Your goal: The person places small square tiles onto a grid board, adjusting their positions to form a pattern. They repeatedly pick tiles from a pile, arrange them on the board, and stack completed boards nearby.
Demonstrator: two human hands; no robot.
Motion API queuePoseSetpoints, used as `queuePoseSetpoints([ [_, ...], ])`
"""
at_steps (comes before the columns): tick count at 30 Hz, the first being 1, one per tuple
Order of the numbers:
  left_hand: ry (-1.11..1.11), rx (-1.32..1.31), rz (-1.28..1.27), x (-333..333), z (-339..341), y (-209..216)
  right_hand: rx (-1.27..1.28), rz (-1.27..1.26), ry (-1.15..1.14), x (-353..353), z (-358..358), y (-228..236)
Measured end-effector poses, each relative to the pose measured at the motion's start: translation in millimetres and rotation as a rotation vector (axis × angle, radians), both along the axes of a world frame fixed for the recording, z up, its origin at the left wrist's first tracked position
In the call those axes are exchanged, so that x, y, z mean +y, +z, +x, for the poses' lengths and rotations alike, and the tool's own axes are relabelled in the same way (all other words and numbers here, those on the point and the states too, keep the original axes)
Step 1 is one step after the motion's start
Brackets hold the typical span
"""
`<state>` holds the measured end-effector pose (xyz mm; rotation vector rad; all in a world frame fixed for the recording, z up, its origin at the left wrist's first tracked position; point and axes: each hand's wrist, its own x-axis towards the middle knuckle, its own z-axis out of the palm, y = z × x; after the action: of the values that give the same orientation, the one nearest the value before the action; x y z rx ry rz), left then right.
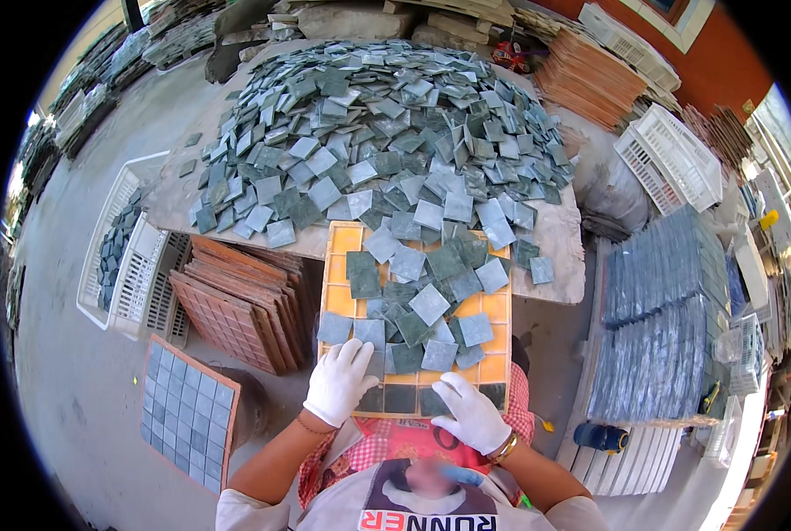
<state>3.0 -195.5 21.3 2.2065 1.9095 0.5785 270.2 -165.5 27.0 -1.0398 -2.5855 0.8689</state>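
Note:
A yellow-orange gridded tray (pixel 341 276) lies in front of me, its far end against the table. Loose square stone tiles (pixel 429 303), grey and dark green, lie heaped over its middle. Along its near edge several dark tiles (pixel 401 398) sit flat in a row of cells. My left hand (pixel 341 387), white-gloved, is at the tray's left side, thumb and fingers around a grey stone tile (pixel 376 361). My right hand (pixel 473 414), also gloved, has its fingers apart over the near row at the right and holds nothing. The fingertips partly cover the tiles beneath.
A large heap of stone tiles (pixel 387 124) covers the table (pixel 555 257). To the left stand stacked brown gridded trays (pixel 236 305), a filled tile panel (pixel 188 411) and a white crate (pixel 143 274). Stacked tile sheets (pixel 652 345) sit on a pallet (pixel 630 465) at right.

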Motion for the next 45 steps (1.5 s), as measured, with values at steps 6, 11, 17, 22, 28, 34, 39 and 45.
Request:
queuePoseSetpoints([
  [6, -0.047, -0.04, -0.078, 5, -3, 4, 0.056, 0.007, -0.069, -7, -6, -9],
  [11, -0.012, -0.206, -0.071, 11, -10, -3, -0.004, 0.038, -0.063, 2, -4, -11],
  [17, 0.088, -0.442, 0.0, 1, -16, 6, -0.168, 0.019, -0.112, 8, -17, 22],
  [22, 0.292, -0.947, -0.212, -15, -20, 0, -0.169, 0.028, -0.052, 28, -14, 15],
  [28, 0.38, -1.281, -0.5, -22, 10, 16, -0.167, -0.038, 0.049, 10, -4, -13],
  [34, 0.289, -1.378, -0.713, -15, 38, 11, 0.222, 0.13, 0.029, 7, -4, 27],
  [39, 0.081, -1.128, -0.814, 1, 54, 9, 0.231, 0.042, 0.082, 9, 11, 2],
  [45, 0.048, -0.714, -0.326, -1, 53, 14, 0.181, -0.097, -0.26, 32, 39, -4],
])
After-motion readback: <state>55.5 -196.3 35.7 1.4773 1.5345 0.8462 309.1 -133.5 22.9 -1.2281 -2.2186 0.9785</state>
